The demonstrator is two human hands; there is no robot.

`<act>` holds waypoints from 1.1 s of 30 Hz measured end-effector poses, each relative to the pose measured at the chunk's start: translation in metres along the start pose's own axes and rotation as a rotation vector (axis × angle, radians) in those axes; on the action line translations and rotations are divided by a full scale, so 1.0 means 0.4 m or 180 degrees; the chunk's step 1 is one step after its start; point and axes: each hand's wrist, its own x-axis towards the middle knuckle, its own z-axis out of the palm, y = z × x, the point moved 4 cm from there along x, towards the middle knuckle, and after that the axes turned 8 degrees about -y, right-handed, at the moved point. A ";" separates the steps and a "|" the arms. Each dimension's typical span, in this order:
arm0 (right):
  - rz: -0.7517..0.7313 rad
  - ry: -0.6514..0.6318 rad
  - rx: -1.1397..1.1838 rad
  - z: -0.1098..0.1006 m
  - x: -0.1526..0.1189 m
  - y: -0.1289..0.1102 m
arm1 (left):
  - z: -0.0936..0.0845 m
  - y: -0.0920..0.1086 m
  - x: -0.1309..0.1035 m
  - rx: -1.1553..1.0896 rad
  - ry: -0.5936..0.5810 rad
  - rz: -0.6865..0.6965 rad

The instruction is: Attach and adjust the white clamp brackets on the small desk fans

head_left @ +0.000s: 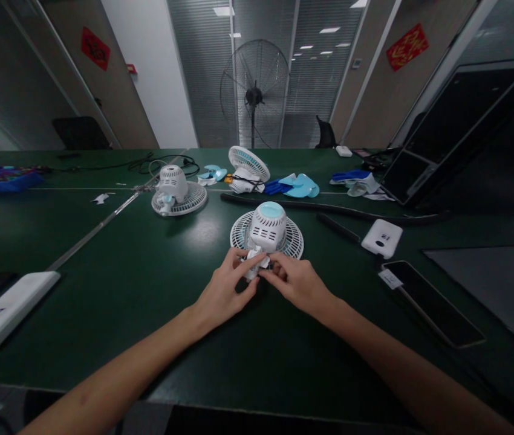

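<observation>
While the nearest fan is set grille-down on the green desk, between its near and far edges, a small white piece at the fan's near side is pinched by closely set fingers of the left hand and right hand.

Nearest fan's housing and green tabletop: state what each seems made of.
The fan housing: probably moulded plastic, satin white, judging by its neat slots. The green tabletop: perhaps laminate or painted board, semi-glossy, since it shows a soft highlight.
</observation>
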 end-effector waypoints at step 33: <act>-0.0613 -0.0007 -0.1651 -0.023 -0.003 -0.048 | -0.010 0.003 0.000 -0.0005 -0.0161 -0.0052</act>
